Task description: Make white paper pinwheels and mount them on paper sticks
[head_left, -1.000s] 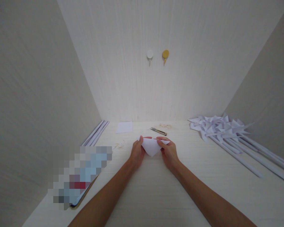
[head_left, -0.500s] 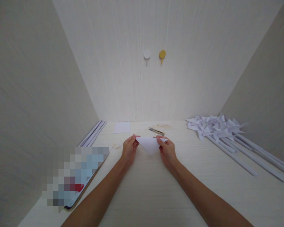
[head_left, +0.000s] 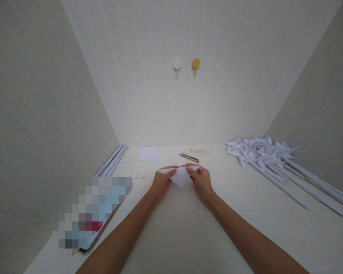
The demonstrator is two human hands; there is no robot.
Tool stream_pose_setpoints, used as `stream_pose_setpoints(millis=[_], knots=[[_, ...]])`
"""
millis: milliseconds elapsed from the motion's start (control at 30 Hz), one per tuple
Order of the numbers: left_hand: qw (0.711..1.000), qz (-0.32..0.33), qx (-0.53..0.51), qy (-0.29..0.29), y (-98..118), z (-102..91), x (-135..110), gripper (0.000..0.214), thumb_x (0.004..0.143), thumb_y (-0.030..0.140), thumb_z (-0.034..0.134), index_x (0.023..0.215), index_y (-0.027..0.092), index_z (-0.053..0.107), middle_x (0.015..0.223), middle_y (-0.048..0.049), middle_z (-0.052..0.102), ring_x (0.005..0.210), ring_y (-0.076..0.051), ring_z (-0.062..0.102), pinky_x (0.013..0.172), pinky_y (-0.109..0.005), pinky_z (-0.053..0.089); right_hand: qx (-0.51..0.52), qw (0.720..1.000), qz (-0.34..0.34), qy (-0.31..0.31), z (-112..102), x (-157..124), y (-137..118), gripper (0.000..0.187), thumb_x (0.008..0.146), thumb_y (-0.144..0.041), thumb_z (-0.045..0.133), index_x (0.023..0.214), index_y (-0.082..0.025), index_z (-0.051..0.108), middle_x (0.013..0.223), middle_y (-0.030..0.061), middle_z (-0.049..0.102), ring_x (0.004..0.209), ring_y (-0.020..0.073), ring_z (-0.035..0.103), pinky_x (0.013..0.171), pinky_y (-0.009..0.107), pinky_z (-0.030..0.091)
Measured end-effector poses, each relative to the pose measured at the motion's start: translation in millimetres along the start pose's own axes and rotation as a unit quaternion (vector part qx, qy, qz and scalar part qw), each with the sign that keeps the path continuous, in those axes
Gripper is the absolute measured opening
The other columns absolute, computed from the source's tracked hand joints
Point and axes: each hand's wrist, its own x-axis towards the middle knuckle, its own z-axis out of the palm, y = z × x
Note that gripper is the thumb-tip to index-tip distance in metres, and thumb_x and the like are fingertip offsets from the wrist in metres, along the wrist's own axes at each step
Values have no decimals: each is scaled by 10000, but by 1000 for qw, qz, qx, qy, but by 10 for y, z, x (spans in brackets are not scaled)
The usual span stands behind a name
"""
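Centrally, a folded white paper (head_left: 180, 178) is held between both hands over the near-middle part of the bench (head_left: 177, 232), its straight folded edge turned to the far side and its point directed toward the person. By the grip of the left hand (head_left: 161, 183) the left part of the paper is pinched, the thumb being laid across the near face and the fingers kept behind. The right part is likewise clasped by the grip of the right hand (head_left: 202, 182), with the thumb pressed on the front. Whether the bench is touched by the paper's lower tip cannot be told.

Just beyond the hands, a pair of thread snips (head_left: 189, 157) is laid at a slant, with thin pale strands (head_left: 197, 151) scattered just behind it. More strands are strewn to the left of the left hand, and a square white sheet (head_left: 147, 153) is placed near the back wall (head_left: 160, 114). At the right, paper pinwheels (head_left: 257, 152) are heaped, with white paper sticks (head_left: 286, 191) stretched toward the near right.
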Motion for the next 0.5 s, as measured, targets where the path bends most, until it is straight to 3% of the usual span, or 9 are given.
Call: stream_pose_setpoints(millis=[233, 500], knots=[[999, 24, -2, 26, -8, 20, 36, 288, 456, 355, 757, 592, 115, 675, 615, -54, 661, 625, -133, 558, 649, -257, 437, 4, 1000, -15, -8, -8, 3, 13, 218, 526, -336, 722, 656, -166, 680, 664, 60, 704, 626, 171, 619, 619, 304, 467], [997, 29, -21, 65, -9, 12, 49, 280, 456, 327, 768, 566, 98, 651, 586, -35, 627, 615, -121, 540, 646, -256, 425, 37, 998, 14, -43, 21, -40, -24, 300, 518, -430, 721, 644, -163, 674, 707, 97, 707, 770, 229, 633, 656, 324, 472]])
